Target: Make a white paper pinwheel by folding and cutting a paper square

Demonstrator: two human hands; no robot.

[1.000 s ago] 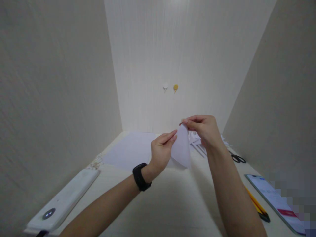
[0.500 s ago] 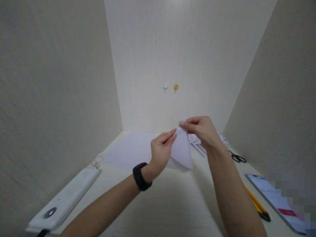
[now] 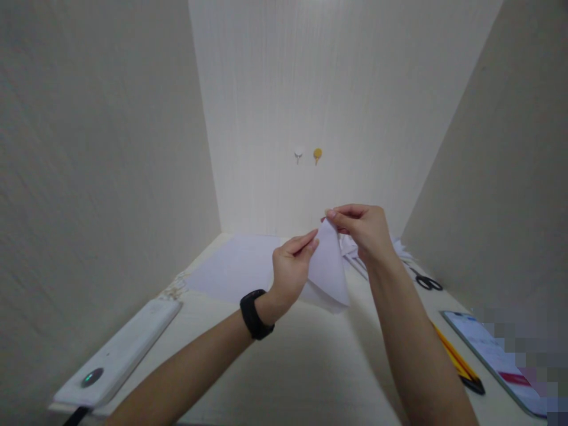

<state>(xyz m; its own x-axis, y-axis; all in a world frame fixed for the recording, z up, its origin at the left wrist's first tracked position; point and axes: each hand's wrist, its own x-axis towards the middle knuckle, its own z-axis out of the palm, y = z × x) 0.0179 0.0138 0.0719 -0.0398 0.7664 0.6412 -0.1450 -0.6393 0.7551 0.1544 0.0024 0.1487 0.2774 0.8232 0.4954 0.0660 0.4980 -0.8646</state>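
Observation:
A folded sheet of white paper (image 3: pixel 327 266) is held up above the table between both hands. My left hand (image 3: pixel 293 263), with a black band on the wrist, pinches its left edge between thumb and fingers. At the top corner, my right hand (image 3: pixel 361 228) pinches the paper between thumb and fingertips. The sheet hangs down in a pointed flap, its lower edge slightly apart from the layer behind. Flat white paper (image 3: pixel 235 263) lies on the table behind my left hand.
Scissors (image 3: pixel 428 282), a phone (image 3: pixel 492 355) and a yellow-and-black cutter (image 3: pixel 459 361) lie at the right. A white device (image 3: pixel 119 349) and pale strings (image 3: pixel 175 287) sit at the left. Paper pieces (image 3: pixel 352 251) lie behind my right hand. Two hooks, white (image 3: pixel 298 155) and yellow (image 3: pixel 317 154), are on the back wall.
My right hand has shifted slightly up at the paper's top corner, its fingertips now nearer the tip. My left hand keeps its pinch almost in place.

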